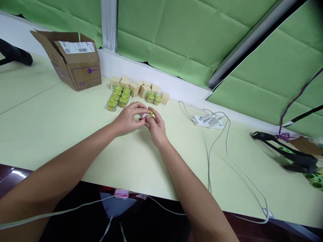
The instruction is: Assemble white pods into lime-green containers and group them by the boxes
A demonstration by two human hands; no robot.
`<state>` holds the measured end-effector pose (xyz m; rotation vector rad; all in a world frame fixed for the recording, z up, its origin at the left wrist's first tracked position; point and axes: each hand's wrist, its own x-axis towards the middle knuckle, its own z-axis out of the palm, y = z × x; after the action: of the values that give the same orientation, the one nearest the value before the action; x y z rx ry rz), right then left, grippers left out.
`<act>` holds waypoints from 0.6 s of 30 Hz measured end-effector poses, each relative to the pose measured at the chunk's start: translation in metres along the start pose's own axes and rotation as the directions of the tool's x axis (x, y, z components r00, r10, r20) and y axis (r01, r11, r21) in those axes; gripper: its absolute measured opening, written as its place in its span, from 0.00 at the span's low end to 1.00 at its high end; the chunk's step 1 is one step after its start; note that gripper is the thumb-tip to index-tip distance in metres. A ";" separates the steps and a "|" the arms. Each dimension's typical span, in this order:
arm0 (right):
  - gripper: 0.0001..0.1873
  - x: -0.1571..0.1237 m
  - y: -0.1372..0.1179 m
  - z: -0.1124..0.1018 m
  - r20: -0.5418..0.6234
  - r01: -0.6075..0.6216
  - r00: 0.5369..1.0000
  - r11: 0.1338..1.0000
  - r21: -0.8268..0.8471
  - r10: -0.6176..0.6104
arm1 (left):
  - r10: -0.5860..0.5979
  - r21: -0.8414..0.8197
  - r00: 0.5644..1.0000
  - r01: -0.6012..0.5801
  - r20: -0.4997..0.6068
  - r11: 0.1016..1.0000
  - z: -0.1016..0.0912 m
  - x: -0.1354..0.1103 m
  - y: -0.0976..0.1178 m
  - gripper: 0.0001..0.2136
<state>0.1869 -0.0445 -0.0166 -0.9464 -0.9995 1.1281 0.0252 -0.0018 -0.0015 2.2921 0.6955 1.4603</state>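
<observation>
Both hands meet over the table, fingers curled in close together. My left hand (pixel 130 119) pinches a small white piece (pixel 143 115), with its fingers bent over the top. At the fingertips of my right hand (pixel 157 129) is a small green lid (pixel 150 113), partly covered by the thumb and fingers. Something clear shows faintly under my left fingers, too hidden to name. Just beyond the hands stand several small clear jars with green lids and loops (pixel 111 105), set in rows. Two more such jars (pixel 153 98) stand farther right.
Several small kraft boxes (pixel 135 89) line the wall behind the jars. An opened cardboard carton (pixel 80 70) stands at the back left. To the right lie a white power strip (pixel 208 121) and loose cables (pixel 228 151). A black stand (pixel 290 153) is at the far right.
</observation>
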 end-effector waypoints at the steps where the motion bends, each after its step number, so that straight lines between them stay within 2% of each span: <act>1: 0.31 0.000 -0.001 -0.001 0.011 -0.012 1.000 1.000 0.025 0.012 | -0.013 -0.012 1.000 0.013 0.010 1.000 0.000 0.000 0.000 0.12; 5: 0.31 0.002 -0.003 -0.003 0.033 -0.032 0.999 0.994 0.106 0.029 | -0.041 -0.062 0.999 0.041 0.001 0.997 0.001 -0.001 0.001 0.11; 7: 0.31 0.005 -0.003 -0.006 -0.014 -0.016 1.000 0.993 0.113 0.017 | -0.050 -0.071 0.998 0.048 -0.024 0.996 0.002 -0.002 0.001 0.11; 9: 0.30 0.008 -0.001 -0.011 -0.114 0.011 0.993 0.997 0.080 -0.002 | -0.045 -0.057 0.999 0.044 -0.015 0.997 0.004 -0.005 0.001 0.13; 11: 0.30 0.012 0.001 -0.015 -0.239 0.045 0.970 0.999 -0.005 -0.045 | -0.009 -0.024 0.998 0.010 0.060 1.000 0.007 -0.009 0.001 0.15; 13: 0.29 0.015 0.003 -0.019 -0.325 0.079 0.939 0.991 -0.105 -0.109 | 0.048 0.038 0.982 -0.056 0.183 0.998 0.011 -0.013 0.001 0.16; 15: 0.29 0.016 0.004 -0.020 -0.341 0.110 0.925 0.979 -0.174 -0.165 | 0.085 0.118 0.955 -0.123 0.284 0.985 0.015 -0.016 0.000 0.18; 18: 0.29 0.015 0.004 -0.019 -0.320 0.128 0.928 0.969 -0.211 -0.192 | 0.104 0.228 0.919 -0.202 0.379 0.952 0.020 -0.016 -0.004 0.17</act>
<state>0.2060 -0.0307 -0.0233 -1.1427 -0.8904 0.7115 0.0368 -0.0075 -0.0236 2.7787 0.6380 1.0000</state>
